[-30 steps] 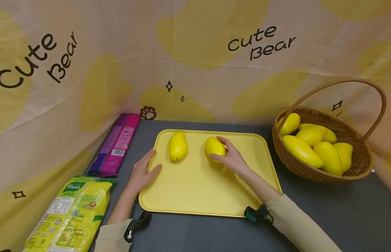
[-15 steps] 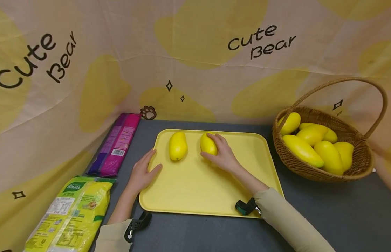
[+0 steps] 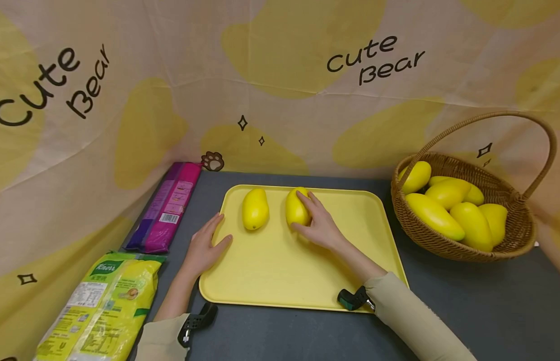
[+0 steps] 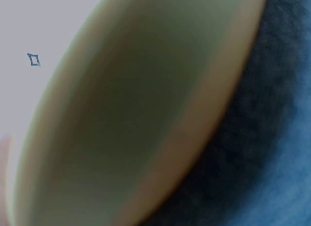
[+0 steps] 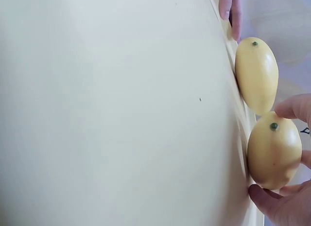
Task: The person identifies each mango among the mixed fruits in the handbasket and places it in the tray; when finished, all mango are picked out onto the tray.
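Observation:
On the yellow tray (image 3: 262,265) lie two yellow mangoes. The left mango (image 3: 255,209) stands lengthwise on its own. My right hand (image 3: 318,223) holds the right mango (image 3: 296,208) by its right side, partly covering it. In the right wrist view, the thumb and fingers spread round the held mango (image 5: 274,150), its stem end facing the camera, beside the other mango (image 5: 256,75). My left hand (image 3: 205,248) rests at the tray's left rim with fingers extended, holding nothing. The left wrist view is mostly blocked by a blurred, pale surface.
At the right stands a wicker basket (image 3: 420,233) with a tall handle, holding several mangoes. A purple and pink packet (image 3: 171,205) and a yellow Knorr bag (image 3: 104,306) lie at the left. Printed cloth (image 3: 280,75) hangs behind the grey table (image 3: 271,331).
My right hand has moved left with the mango and turned it more lengthwise, bringing it nearer the other mango. In the last half second it shifted only slightly. My left hand stayed still.

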A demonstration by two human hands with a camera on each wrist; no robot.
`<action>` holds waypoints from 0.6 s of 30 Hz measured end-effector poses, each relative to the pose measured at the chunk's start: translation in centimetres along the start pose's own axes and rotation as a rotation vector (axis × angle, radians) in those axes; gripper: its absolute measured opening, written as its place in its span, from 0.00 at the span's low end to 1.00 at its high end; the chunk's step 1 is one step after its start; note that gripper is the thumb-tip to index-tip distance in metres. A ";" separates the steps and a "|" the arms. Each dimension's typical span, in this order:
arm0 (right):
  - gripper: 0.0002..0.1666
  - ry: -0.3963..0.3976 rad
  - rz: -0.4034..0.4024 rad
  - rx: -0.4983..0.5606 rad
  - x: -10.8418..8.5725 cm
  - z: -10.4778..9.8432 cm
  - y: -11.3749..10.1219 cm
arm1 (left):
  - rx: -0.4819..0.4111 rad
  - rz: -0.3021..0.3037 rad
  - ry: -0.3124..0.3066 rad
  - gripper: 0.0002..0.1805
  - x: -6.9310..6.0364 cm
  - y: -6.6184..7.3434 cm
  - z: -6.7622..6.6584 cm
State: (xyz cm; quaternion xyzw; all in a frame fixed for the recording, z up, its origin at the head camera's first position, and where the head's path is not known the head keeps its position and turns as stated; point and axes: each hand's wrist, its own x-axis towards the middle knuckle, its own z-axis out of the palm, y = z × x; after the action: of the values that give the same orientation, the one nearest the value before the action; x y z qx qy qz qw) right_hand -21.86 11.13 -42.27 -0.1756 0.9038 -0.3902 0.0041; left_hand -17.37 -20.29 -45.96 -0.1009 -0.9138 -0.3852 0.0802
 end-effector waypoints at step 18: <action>0.52 0.042 -0.015 -0.019 -0.2 0.2 -0.2 | -0.010 -0.021 -0.012 0.35 0.0 0.0 -0.1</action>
State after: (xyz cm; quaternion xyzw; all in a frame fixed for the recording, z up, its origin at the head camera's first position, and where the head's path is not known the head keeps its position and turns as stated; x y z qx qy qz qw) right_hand -21.60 10.93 -42.35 -0.1743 0.9060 -0.3853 -0.0195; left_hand -17.39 -20.33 -45.85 -0.0942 -0.9133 -0.3901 0.0702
